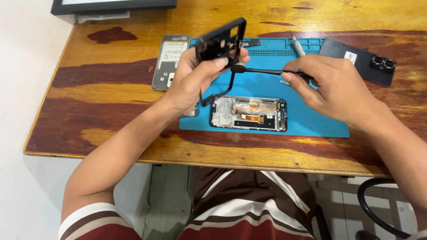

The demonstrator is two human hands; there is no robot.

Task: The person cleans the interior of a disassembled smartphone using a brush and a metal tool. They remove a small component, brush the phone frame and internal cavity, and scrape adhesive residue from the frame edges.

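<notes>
My left hand (191,78) holds a black phone frame (221,44) upright above a blue work mat (311,120). My right hand (331,86) grips a thin black tool (262,70), its tip touching the frame's lower edge. Below the hands, an opened phone body (249,114) lies flat on the mat with its inner parts and an orange flex cable showing.
A phone battery panel (171,60) lies left of the mat on the wooden table (111,111). A black back cover with two camera rings (360,60) rests at the right. A screwdriver (297,46) lies on the mat's far edge. A dark monitor base (111,5) stands at the back left.
</notes>
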